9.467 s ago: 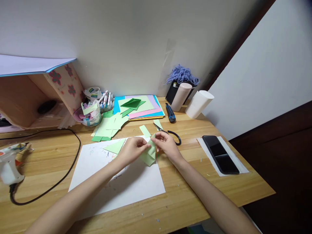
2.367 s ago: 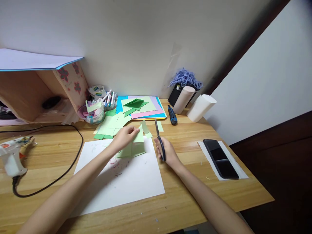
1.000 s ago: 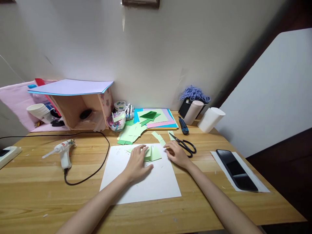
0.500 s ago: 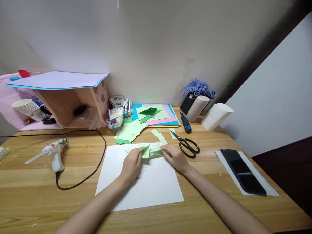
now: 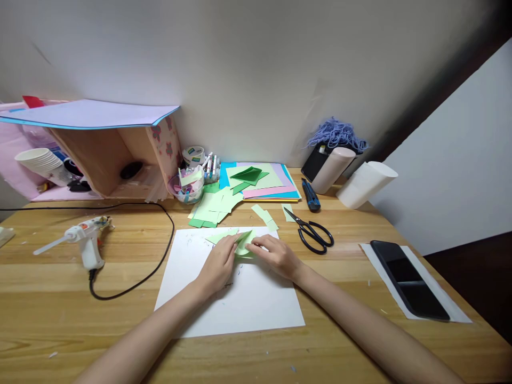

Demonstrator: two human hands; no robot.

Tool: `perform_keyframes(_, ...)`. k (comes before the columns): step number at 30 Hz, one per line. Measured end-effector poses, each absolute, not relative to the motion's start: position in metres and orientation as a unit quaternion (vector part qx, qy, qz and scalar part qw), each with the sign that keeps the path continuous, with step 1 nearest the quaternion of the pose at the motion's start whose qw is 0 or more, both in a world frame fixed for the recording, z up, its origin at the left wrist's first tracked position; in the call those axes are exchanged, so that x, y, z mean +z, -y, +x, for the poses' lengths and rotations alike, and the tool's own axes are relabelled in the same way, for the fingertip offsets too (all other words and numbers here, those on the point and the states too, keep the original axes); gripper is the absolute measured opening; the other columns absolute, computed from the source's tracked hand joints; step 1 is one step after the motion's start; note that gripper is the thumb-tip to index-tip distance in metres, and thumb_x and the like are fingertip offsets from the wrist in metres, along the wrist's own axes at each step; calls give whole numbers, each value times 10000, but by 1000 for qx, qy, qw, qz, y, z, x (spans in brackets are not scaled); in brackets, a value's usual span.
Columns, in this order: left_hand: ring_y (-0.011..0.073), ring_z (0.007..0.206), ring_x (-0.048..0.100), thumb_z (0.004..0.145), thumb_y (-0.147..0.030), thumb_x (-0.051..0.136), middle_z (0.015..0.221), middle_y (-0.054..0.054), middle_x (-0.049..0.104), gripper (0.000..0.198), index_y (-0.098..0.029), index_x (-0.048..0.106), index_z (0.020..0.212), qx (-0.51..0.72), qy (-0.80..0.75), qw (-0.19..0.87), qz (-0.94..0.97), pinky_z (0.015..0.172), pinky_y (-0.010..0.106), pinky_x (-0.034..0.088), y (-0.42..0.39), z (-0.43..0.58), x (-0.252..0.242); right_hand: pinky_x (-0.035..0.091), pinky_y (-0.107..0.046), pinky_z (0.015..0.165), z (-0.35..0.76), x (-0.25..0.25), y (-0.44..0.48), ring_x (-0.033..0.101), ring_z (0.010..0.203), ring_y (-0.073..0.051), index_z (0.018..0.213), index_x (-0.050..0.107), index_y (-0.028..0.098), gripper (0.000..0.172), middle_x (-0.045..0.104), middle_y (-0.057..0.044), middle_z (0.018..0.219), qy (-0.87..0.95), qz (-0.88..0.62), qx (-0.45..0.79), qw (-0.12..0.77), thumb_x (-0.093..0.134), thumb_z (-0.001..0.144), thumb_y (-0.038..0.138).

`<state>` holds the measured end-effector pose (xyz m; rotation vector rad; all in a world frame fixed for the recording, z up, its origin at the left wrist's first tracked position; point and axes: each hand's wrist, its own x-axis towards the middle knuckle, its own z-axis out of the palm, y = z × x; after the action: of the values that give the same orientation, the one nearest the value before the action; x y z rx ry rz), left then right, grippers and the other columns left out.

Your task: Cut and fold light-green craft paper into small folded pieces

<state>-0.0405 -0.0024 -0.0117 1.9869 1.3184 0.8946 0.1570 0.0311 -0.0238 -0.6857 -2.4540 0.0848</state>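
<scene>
A folded piece of light green paper (image 5: 244, 246) lies over the upper part of a white sheet (image 5: 256, 304). My left hand (image 5: 219, 261) grips its left side, fingers closed on it, and a pale green point sticks out beyond the knuckles. From the right, my right hand (image 5: 277, 255) has its fingers bent and pressed onto the paper's right side. One flap stands up between the two hands. My fingers cover part of the folds. Black-handled scissors (image 5: 314, 236) lie just beyond my right hand.
Behind the sheet are light green paper scraps (image 5: 218, 205) and a stack of coloured paper (image 5: 276, 184) bearing a dark green folded piece (image 5: 247, 175). A glue gun (image 5: 88, 242) with its cord lies left. A utility knife (image 5: 311, 195) and a phone (image 5: 408, 280) are right.
My right hand has moved left, toward my left hand, folding the right part of the green paper inward. My left hand keeps its hold. The view has shifted slightly.
</scene>
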Motion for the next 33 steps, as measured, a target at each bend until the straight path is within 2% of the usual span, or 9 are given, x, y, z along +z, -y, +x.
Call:
perform_keyframes(5,181,1125,458,913,-266,261,1220,51,533,383,-233,491,1218,340,-511,336,714,981,366,336,2,-41,-8,459,-302,675,160,-26,-37,520,817,-177,1042,588,204,324,598,-87,895,925,-236,43,296,330,879,94)
perform_keyframes(15,185,1080,504,908,-321,290,1155,41,583,379,-219,590,1117,361,-491,406,681,966,348,356,-4,-43,-8,474,-292,657,155,-30,-36,514,806,-173,991,570,186,285,575,-82,891,907,-243,55,341,380,837,39)
perform_keyframes(23,209,1048,481,851,-345,444,1107,60,556,334,-233,524,1155,303,-470,332,760,904,368,385,1,-40,-9,480,-304,723,152,-29,-33,540,848,-166,980,572,194,220,568,-73,893,858,-291,171,387,433,848,86)
perform_keyframes(33,183,990,494,866,-195,389,1056,50,558,266,-235,536,1083,312,-450,320,774,864,356,403,-1,-37,-8,483,-304,700,144,-26,-23,563,806,-159,998,555,216,199,611,-46,866,827,-294,238,417,487,841,113)
